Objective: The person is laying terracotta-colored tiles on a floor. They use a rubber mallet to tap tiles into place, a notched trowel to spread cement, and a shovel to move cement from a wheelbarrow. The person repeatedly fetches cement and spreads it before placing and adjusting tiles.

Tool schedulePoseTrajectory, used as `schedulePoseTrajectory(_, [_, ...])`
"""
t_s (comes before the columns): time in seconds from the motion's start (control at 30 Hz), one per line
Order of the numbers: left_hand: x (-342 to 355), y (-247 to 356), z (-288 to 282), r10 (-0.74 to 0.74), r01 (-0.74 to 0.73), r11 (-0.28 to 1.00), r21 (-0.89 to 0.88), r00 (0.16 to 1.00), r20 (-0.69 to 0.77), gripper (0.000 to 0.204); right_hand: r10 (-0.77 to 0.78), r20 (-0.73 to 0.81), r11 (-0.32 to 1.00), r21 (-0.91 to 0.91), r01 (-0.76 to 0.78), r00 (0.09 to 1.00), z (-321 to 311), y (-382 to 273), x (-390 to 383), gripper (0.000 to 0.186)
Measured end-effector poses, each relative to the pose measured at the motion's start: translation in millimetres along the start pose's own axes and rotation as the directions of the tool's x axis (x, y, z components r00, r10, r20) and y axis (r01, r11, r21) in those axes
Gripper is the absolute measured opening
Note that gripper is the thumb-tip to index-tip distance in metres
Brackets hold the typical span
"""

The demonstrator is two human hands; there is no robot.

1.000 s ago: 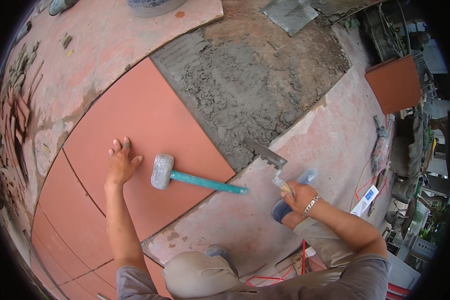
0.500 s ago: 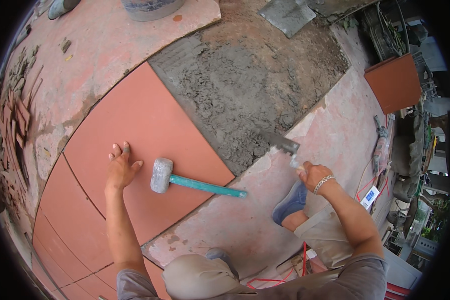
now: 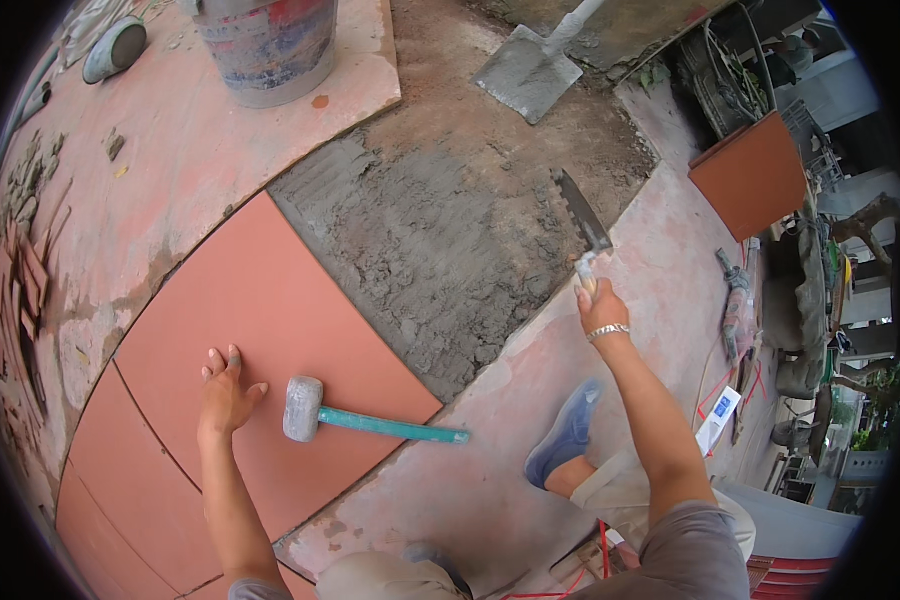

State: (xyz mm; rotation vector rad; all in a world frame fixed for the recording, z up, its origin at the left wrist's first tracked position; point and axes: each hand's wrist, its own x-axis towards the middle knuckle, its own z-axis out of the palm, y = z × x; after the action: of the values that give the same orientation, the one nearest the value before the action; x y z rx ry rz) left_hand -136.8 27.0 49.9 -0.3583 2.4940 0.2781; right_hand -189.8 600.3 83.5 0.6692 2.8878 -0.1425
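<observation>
My left hand (image 3: pixel 228 398) rests with fingers apart on a large terracotta tile (image 3: pixel 280 290), holding nothing. Beside it, a rubber mallet (image 3: pixel 375 420) with a pale head and teal handle lies across the tile, its handle end reaching past the tile's edge. My right hand (image 3: pixel 600 305) is wrapped around the handle of a trowel (image 3: pixel 582 205), whose notched metal blade points forward over the far right part of the bed. Grey wet mortar (image 3: pixel 410 250) lies rough and lumpy against the tile's far right edge.
A stained bucket (image 3: pixel 268 50) stands at the far left, and a mortar-coated shovel (image 3: pixel 530 72) lies on bare soil. Terracotta tiles (image 3: pixel 755 175) lean at the right, near a power tool (image 3: pixel 737 300). Broken tile pieces (image 3: pixel 15 290) are heaped at the far left.
The trowel and my right hand have moved forward, away from the mortar's near corner. My left hand stays on the tile. The whole view has shifted, showing more of the bucket and shovel.
</observation>
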Motion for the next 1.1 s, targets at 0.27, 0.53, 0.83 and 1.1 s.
schedulePoseTrajectory(0.27, [-1, 7, -6, -0.017, 0.018, 1.000, -0.016, 0.999, 0.042, 0.091, 0.107, 0.175, 0.990, 0.069, -0.120, 0.979, 49, -68, 59, 0.043])
schedulePoseTrajectory(0.53, [-3, 8, -7, -0.028, 0.028, 1.000, 0.013, 0.999, 0.033, 0.091, 0.065, 0.211, 0.985, 0.141, -0.096, 0.975, 49, -62, 51, 0.045])
schedulePoseTrajectory(0.83, [-3, 4, -9, 0.007, -0.006, 1.000, -0.012, 0.999, 0.035, 0.092, 0.362, 0.061, 0.779, 0.529, -0.338, 0.930, 64, 114, 51, 0.055])
schedulePoseTrajectory(1.1, [40, -43, 20, 0.210, -0.210, 0.978, 0.010, 0.977, 0.031, 0.089, 0.421, 0.199, 0.895, 0.067, -0.441, 0.885, -4, 179, 29, 0.060])
